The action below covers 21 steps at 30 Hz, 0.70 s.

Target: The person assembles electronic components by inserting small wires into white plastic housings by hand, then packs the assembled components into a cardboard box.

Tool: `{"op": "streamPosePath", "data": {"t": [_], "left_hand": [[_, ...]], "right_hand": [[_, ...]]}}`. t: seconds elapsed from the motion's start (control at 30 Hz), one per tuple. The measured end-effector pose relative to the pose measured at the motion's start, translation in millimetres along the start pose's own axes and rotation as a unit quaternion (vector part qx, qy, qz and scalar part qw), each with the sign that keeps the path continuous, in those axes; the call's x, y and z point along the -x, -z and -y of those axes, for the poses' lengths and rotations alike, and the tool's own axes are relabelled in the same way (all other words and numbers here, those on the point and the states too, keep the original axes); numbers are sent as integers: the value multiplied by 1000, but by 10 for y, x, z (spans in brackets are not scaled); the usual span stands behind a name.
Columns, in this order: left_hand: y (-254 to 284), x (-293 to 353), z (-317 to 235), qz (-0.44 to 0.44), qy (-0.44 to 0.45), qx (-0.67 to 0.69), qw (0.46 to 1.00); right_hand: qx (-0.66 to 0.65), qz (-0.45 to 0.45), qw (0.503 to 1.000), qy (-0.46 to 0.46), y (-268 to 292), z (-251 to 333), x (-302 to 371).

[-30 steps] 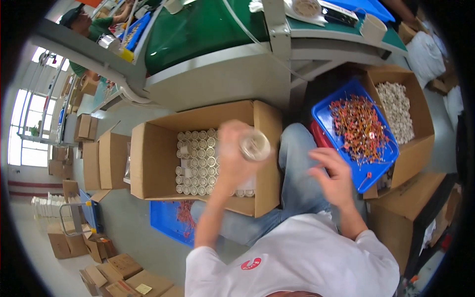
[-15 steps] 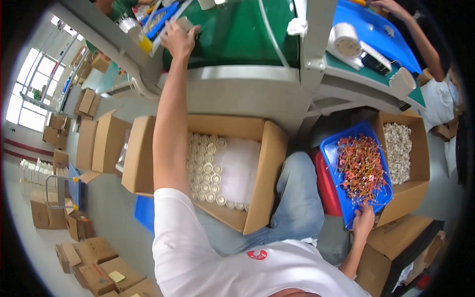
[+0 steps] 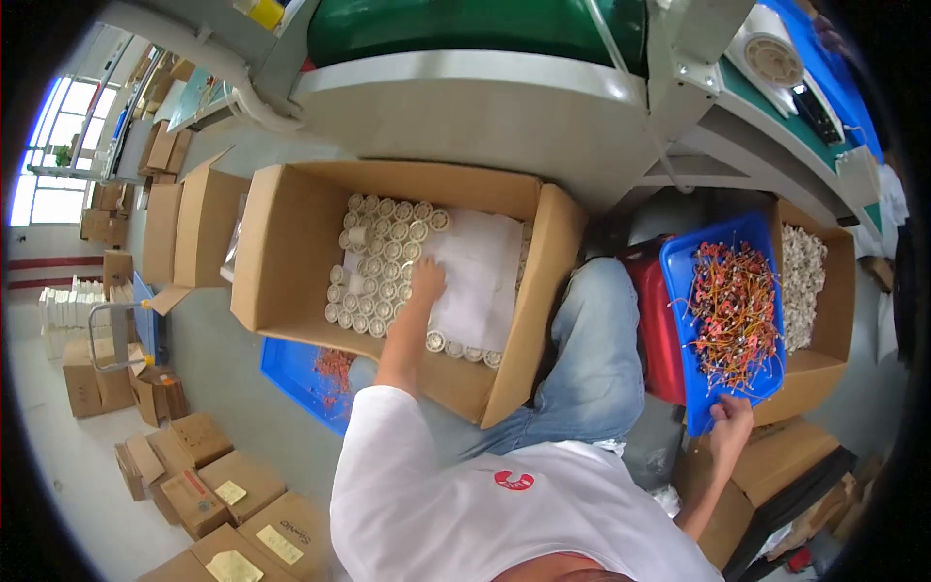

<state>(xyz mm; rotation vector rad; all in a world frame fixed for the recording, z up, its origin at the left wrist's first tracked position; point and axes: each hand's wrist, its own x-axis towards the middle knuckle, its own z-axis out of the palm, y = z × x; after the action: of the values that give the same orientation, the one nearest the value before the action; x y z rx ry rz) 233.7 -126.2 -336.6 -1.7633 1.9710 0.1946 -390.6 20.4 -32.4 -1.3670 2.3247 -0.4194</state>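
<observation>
My left hand (image 3: 427, 280) is down inside an open cardboard box (image 3: 291, 262), at the edge of the rows of round white plastic parts (image 3: 373, 270). Its fingers are curled downward, and what they hold is hidden beneath them. A white sheet (image 3: 475, 262) covers the box's middle right, just beside the hand. At my right, a blue tray (image 3: 693, 417) carries a heap of short orange and red wires with small ends (image 3: 732, 315). My right hand (image 3: 732, 422) grips the near rim of this tray.
Ahead stands a conveyor with a green belt (image 3: 465, 29) and a grey frame. Behind the blue tray, a carton (image 3: 824, 320) holds small white pieces. A red stool (image 3: 655, 330) sits under the tray. Another blue tray (image 3: 286, 364) lies at left, near stacked cartons (image 3: 233, 480).
My left hand has come back from the conveyor, where it held a whitish cup-shaped part, down into the cardboard box. The view has tilted downward. My right hand stays at the tray's rim.
</observation>
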Motion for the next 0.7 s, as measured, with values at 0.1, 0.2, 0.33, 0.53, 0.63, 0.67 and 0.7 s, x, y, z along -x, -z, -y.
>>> {"op": "streamPosePath", "data": {"t": [0.1,0.2,0.33,0.53,0.63,0.67,0.7], "left_hand": [[-517,-22,110,-41,42,-15,998],[-196,-25,73,75,52,-20,996],[1042,9,-9,-12,-36,344,938],[2179,1091,-124,-33,-102,856,505],[2498,1846,-772,-22,-125,939,320],[2547,2039,-1009,-28,-122,957,263],[2502,2124,-1160,-11,-71,907,415]], "right_hand": [[-154,-2,988,-9,74,-117,74],[-308,-27,951,-18,204,-47,113],[-408,-74,910,-5,416,340,287],[-487,180,853,48,-105,1506,236],[-518,245,817,72,-523,1744,339],[-510,279,808,98,-587,1828,377],[-512,287,803,104,-637,1899,420]]}}
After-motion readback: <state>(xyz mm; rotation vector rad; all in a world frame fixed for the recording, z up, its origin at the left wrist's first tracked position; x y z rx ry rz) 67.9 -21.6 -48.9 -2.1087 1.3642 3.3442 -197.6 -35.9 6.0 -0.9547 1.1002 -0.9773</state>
